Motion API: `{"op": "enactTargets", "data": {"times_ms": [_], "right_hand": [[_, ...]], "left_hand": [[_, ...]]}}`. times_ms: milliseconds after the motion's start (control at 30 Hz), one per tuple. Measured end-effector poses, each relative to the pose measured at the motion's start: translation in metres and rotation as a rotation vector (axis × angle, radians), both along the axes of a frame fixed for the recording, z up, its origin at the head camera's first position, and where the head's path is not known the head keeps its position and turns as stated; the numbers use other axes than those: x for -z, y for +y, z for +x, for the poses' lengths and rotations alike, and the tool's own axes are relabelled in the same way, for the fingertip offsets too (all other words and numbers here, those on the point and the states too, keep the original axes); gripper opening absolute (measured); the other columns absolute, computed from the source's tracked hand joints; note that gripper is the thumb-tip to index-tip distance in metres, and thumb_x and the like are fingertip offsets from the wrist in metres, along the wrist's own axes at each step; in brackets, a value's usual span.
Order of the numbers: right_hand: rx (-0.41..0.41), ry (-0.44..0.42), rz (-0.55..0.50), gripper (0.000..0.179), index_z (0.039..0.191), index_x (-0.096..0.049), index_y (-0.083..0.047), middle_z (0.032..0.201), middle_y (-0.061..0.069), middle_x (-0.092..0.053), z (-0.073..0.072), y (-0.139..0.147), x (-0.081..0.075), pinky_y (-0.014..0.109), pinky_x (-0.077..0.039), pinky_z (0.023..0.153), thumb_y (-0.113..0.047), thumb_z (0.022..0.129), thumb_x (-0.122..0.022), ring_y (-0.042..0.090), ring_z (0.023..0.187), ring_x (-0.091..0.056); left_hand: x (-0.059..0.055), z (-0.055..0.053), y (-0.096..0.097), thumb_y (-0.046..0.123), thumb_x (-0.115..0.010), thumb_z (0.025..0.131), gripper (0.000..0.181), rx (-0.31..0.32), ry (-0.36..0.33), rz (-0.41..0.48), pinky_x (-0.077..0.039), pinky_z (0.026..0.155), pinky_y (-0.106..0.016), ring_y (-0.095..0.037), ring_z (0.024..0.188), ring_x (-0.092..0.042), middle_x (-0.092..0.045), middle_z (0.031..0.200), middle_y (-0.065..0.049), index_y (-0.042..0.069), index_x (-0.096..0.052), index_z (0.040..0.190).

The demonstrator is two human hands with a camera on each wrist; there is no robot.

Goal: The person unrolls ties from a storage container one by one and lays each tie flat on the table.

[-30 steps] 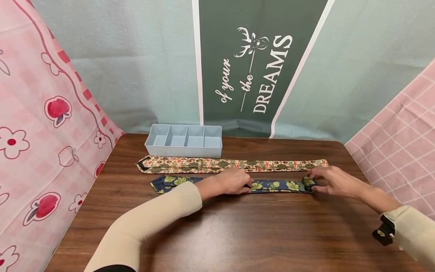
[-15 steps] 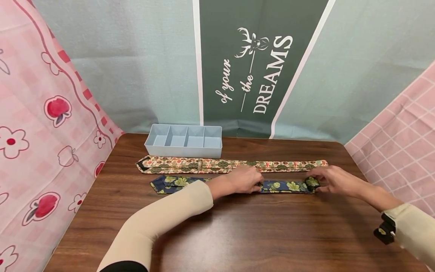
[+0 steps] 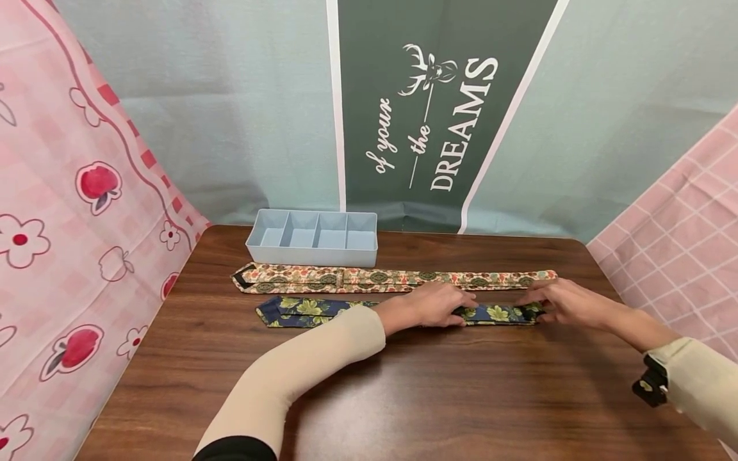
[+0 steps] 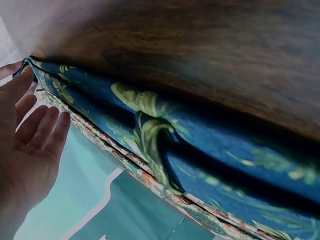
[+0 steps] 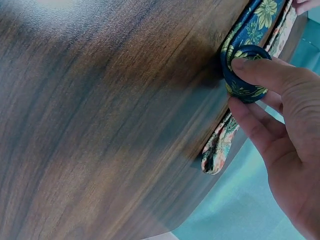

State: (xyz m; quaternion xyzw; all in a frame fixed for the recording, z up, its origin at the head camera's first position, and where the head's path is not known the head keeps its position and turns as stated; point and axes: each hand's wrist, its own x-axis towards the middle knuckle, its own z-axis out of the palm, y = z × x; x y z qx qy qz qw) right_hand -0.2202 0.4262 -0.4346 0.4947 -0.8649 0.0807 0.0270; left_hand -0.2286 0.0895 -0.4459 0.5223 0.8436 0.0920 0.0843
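Note:
A navy necktie [image 3: 308, 309] with yellow-green flowers lies lengthwise across the table, broad pointed end to the left. Its right end is wound into a small roll [image 5: 246, 93], which my right hand [image 3: 571, 303] holds between thumb and fingers. Farther left along the same tie, my left hand [image 3: 435, 303] has thumb and index finger across the strip and covers part of it. The left wrist view shows the other fingers of the left hand [image 4: 35, 150] loosely extended beside the tie; the thumb contact is partly hidden. A fabric loop [image 4: 155, 142] crosses the tie's back there.
A cream necktie [image 3: 380, 279] with a red and green pattern lies parallel, just behind the blue one. Behind its left part stands a light blue box [image 3: 311, 256] with several compartments. Curtains hang at the back and both sides of the wooden table [image 3: 461, 397].
My left hand has slid to the right along the blue tie, closer to my right hand. The right hand stays at the rolled end and has shifted slightly right. The cream tie stays put.

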Motion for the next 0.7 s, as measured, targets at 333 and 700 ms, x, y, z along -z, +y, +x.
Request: {"op": "enactTargets", "data": {"times_ms": [333,700], "right_hand": [[-0.013,0.006,-0.022,0.045,0.107,-0.081,-0.012,0.100,0.002,-0.072,-0.003,0.000,0.001,0.023,-0.049,0.057,-0.004,0.066,-0.098,0.001,0.077,-0.062],[0.032,0.014,-0.022,0.042,0.103,-0.079,-0.012,0.098,-0.001,-0.075,-0.002,0.001,0.000,0.023,-0.051,0.059,-0.005,0.066,-0.097,-0.001,0.078,-0.063]], "left_hand": [[0.009,-0.002,0.013,0.035,-0.065,0.107,0.041,0.016,0.039,-0.090,-0.057,0.088,-0.022,-0.005,0.098,-0.074,-0.055,0.156,0.011,0.026,-0.066,0.147],[0.013,0.004,0.015,0.034,-0.066,0.106,0.039,-0.028,0.118,-0.100,-0.058,0.093,-0.023,-0.007,0.114,-0.072,-0.063,0.146,0.012,0.027,-0.068,0.144]]}}
